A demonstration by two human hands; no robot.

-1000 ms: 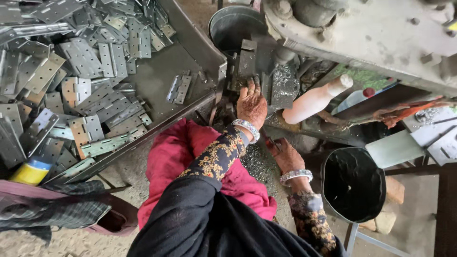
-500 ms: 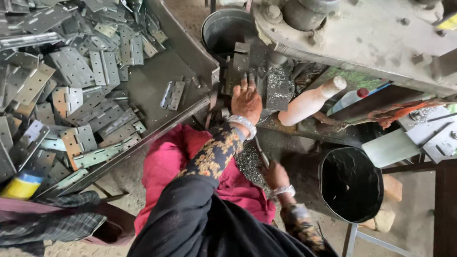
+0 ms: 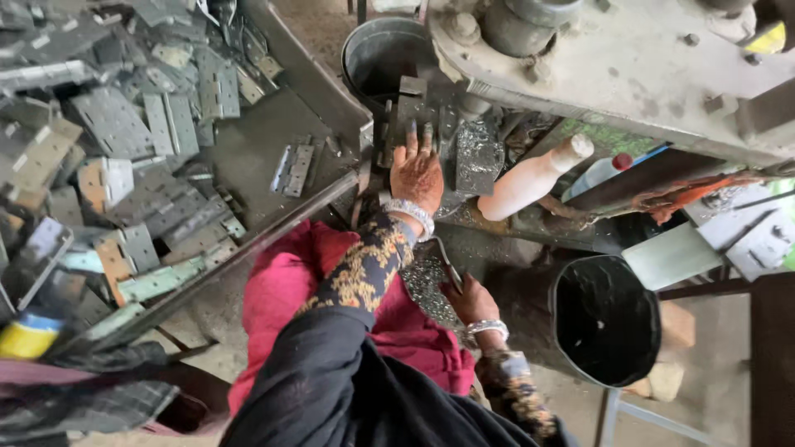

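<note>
Right hand (image 3: 470, 300) half hidden, grip unclear

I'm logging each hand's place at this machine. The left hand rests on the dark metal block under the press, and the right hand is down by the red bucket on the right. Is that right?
Not quite: the bucket is black, not red, as the head view shows. The left hand does rest on the dark metal block under the press, and the right hand is low, beside that bucket.

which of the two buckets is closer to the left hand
The grey metal bucket at the top, just beyond the left hand; the black bucket sits lower right, by the right hand.
</note>
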